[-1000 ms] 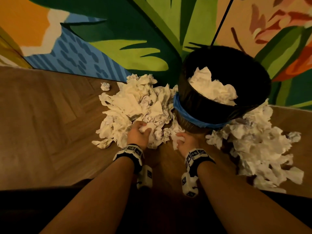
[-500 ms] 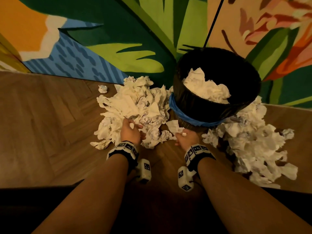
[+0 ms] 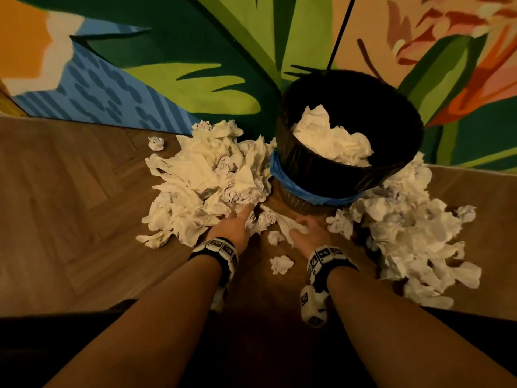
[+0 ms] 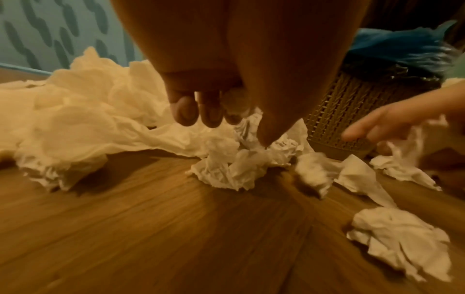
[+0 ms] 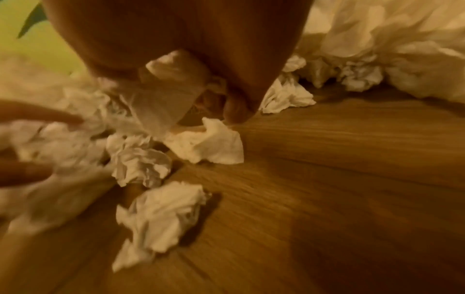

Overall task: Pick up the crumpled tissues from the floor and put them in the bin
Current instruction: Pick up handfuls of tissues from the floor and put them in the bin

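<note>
Crumpled white tissues lie in two heaps on the wooden floor, a left heap [image 3: 207, 177] and a right heap [image 3: 405, 228], either side of the bin [image 3: 307, 169]. The bin has a black liner and a blue band and holds tissues [image 3: 330, 141]. My left hand [image 3: 237, 222] reaches into the near edge of the left heap; its curled fingers [image 4: 201, 113] and thumb enclose a small wad [image 4: 235, 98]. My right hand [image 3: 307, 232], in front of the bin's base, grips a long tissue [image 3: 288, 224], which shows bunched in its palm [image 5: 166, 89].
Loose tissue balls lie between my wrists [image 3: 281, 264], [image 3: 274, 237] and one far left by the wall [image 3: 155, 142]. A painted wall [image 3: 167, 65] stands right behind bin and heaps. Bare floor [image 3: 70, 219] stretches to the left.
My left hand has pushed forward into the left heap. The right hand has drawn a long tissue out in front of the bin. Small tissue balls now lie between my wrists.
</note>
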